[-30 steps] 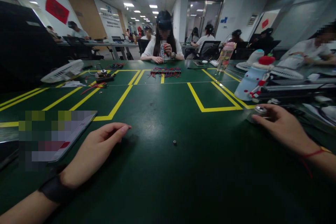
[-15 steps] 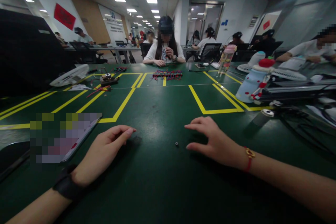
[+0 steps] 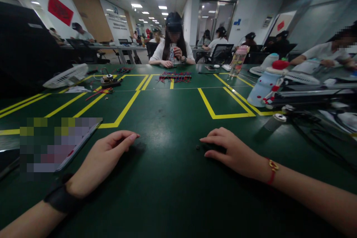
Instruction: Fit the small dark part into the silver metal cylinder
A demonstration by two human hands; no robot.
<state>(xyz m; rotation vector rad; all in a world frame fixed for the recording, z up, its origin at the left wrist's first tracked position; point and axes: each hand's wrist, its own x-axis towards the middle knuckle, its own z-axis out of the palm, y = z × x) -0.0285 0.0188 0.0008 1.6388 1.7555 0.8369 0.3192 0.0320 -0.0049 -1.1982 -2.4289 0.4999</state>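
My left hand, with a black band on its wrist, hangs above the green table. Its thumb and forefinger are pressed together; whatever may be between them is hidden. Across from it, my right hand is open, thumb and fingers apart, a red cord bracelet at the wrist. Just left of its fingertips, a tiny dark piece lies on the table, too small and dim to name. No contact between that piece and the fingers is visible.
Left of my left hand lies a flat device with a pixelated face. A metal can, black cables and a light blue bottle stand or lie at right. Bundled coloured wires lie before a seated person.
The small piece has shifted right and slightly away from me, nearer my right fingertips; its pale centre no longer shows. My hands keep nearly the same poses. The view has shifted slightly.
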